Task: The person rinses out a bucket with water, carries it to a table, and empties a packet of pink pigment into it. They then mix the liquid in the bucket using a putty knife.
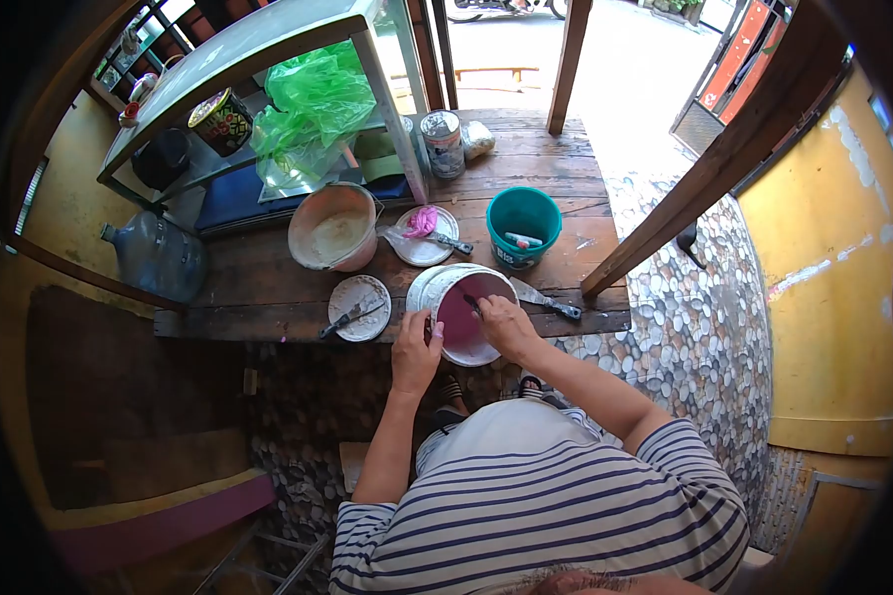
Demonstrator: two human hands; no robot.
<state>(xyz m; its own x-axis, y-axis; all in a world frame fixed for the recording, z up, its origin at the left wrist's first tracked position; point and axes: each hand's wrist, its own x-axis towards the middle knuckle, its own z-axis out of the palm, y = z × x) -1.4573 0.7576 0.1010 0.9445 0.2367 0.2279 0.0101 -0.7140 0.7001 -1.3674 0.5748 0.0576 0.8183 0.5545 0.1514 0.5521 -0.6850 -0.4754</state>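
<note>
A white bucket (511,287) tilts toward me at the table's front edge, its inside showing pinkish purple. My left hand (417,352) grips its left rim, the thumb near the opening. My right hand (504,325) reaches into the mouth, fingers closed on a tool with a dark handle (472,300); the tool's working end cannot be made out. Right of the bucket lies a putty knife (548,298) with a dark handle. On the left, another scraper (343,319) rests across a white-smeared round lid (371,294).
Behind stand a pinkish pail (311,246) with pale residue, a lid (417,249) bearing a pink bag (422,220) and a scraper, a teal bucket (518,200), and a tin (443,149). A glass cabinet holds green plastic bags (318,94). A wooden post (685,188) rises at right.
</note>
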